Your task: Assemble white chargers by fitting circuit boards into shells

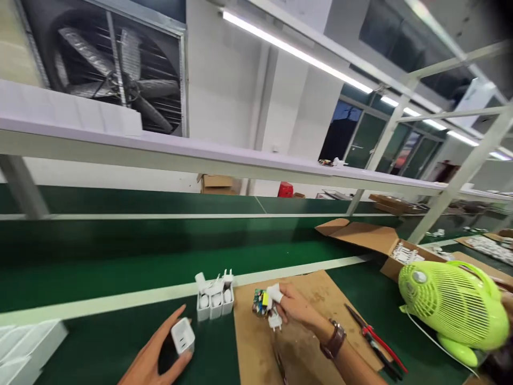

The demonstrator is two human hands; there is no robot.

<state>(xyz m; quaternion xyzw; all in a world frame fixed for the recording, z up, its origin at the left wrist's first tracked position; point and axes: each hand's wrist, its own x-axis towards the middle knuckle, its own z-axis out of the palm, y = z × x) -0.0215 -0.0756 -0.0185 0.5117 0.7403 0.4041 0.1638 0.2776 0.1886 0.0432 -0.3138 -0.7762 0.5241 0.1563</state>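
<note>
My left hand [154, 355] is at the bottom of the view, fingers curled around a small white charger housing [183, 336] above the green bench. My right hand [294, 307], with a watch on the wrist and a white cot on one finger, rests on a sheet of brown cardboard [256, 347]. It pinches a small green circuit board [260, 302] with a white plug part [274, 321] just under the fingers. Between the two hands stands a cluster of white charger housings [215, 299], upright and side by side.
A lime-green desk fan [455, 307] stands at the right. Red-handled pliers [377, 339] lie on the bench beside the cardboard sheet. An open cardboard box [380, 240] of white parts sits behind. A green conveyor belt [120, 251] runs across, under a white shelf [200, 152].
</note>
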